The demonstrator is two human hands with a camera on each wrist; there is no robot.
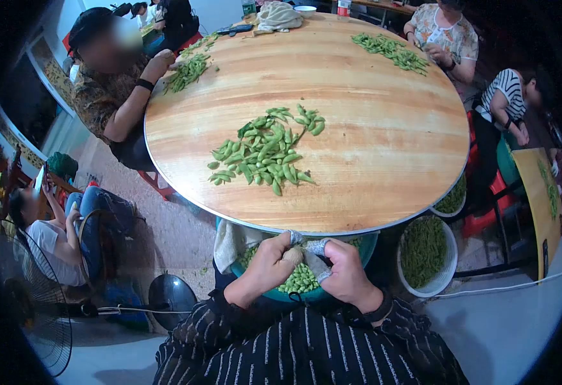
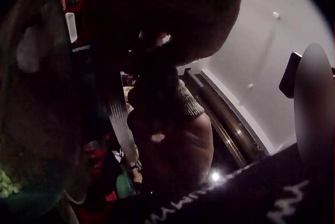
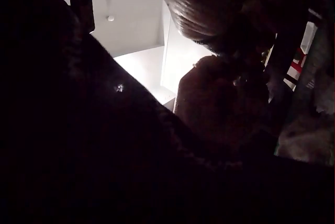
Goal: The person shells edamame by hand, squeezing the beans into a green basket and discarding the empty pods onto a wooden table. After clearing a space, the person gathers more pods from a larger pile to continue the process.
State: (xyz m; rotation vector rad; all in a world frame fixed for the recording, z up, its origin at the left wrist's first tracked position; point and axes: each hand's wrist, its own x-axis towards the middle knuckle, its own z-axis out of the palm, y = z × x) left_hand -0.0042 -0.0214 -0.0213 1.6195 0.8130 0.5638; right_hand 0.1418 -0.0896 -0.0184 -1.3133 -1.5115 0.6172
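Over a green basin (image 1: 372,247) at the table's near edge, my left hand (image 1: 267,266) and right hand (image 1: 349,273) meet fingertip to fingertip with bent fingers. Grey knitted covers (image 1: 317,246) wrap several fingertips. I cannot tell what lies between the fingertips. Shelled green beans (image 1: 299,280) fill the basin below, and a pale cloth (image 1: 228,244) drapes over its left rim. Beyond the hands, a loose pile of green soybean pods (image 1: 265,154) lies on the round wooden table (image 1: 371,154). Both wrist views are dark; the left one shows a ribbed finger cover (image 2: 191,101).
Other people sit around the table, with pod piles (image 1: 390,51) before them. At the right, a white basket (image 1: 427,256) of green pods stands on the floor beside a folded table (image 1: 537,212). A fan (image 1: 43,301) stands at the left. A towel (image 1: 279,16) lies at the far edge.
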